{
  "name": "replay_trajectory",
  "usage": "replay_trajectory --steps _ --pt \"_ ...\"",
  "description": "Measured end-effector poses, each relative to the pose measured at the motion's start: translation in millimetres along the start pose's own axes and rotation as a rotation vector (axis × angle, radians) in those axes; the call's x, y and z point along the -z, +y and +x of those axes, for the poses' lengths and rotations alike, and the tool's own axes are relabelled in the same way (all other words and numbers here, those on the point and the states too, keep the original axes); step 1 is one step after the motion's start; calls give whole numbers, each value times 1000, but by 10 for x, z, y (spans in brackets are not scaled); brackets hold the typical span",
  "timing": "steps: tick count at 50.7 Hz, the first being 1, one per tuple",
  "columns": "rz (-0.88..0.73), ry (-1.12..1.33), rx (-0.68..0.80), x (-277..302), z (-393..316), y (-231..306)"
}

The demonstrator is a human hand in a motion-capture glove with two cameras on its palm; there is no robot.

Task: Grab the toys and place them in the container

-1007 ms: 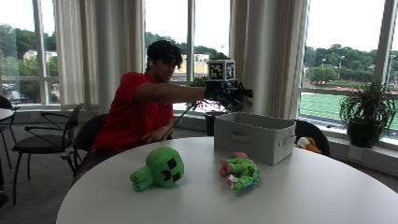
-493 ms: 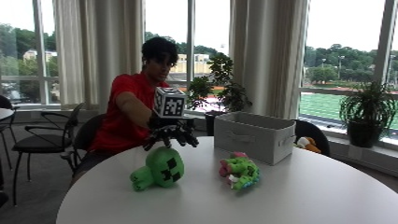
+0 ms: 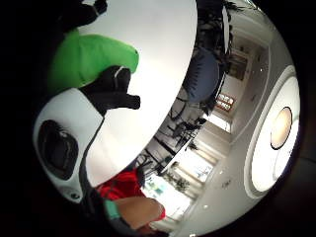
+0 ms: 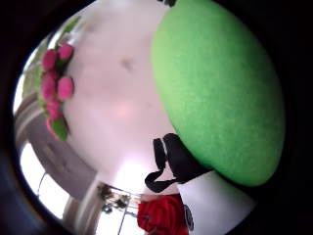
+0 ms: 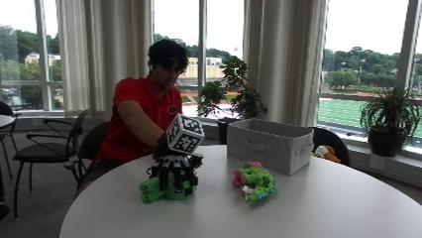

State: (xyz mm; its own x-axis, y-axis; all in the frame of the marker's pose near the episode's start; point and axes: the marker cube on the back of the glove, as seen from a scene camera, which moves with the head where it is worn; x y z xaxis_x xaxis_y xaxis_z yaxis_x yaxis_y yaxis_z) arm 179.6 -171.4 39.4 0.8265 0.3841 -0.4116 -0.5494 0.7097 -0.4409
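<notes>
In the outside view a green plush toy (image 5: 153, 190) with black markings lies on the round white table (image 5: 330, 208), near its left side. My gloved right hand (image 5: 173, 171) sits on top of it, fingers spread and curled down over its front. The same green toy (image 4: 220, 88) fills much of the thumb side palm view and shows beside a black fingertip (image 3: 114, 91) in the little finger side view (image 3: 84, 59). A green and pink plush toy (image 5: 254, 181) lies a little to the right, apart from my hand (image 4: 54, 88). The grey fabric container (image 5: 269, 145) stands open behind it.
A small orange and white plush (image 5: 324, 152) sits on a dark chair behind the container. Potted plants (image 5: 232, 96) (image 5: 389, 119) stand along the windows. An empty chair (image 5: 46, 148) is at the far left. Bare tabletop stretches to the front and right.
My hand swung from above the container, down and left, and now rests on the green plush toy with fingers round it. The toys and container have not moved.
</notes>
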Motion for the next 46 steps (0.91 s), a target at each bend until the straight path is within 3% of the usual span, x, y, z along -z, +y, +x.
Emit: replay_trajectory --steps 15,21,31,46 --pt "50 -219 44 -81 69 -120" --pt "184 -229 23 -104 61 -101" --pt "274 -119 34 -11 -47 93" --pt "397 -59 78 996 -380 836"
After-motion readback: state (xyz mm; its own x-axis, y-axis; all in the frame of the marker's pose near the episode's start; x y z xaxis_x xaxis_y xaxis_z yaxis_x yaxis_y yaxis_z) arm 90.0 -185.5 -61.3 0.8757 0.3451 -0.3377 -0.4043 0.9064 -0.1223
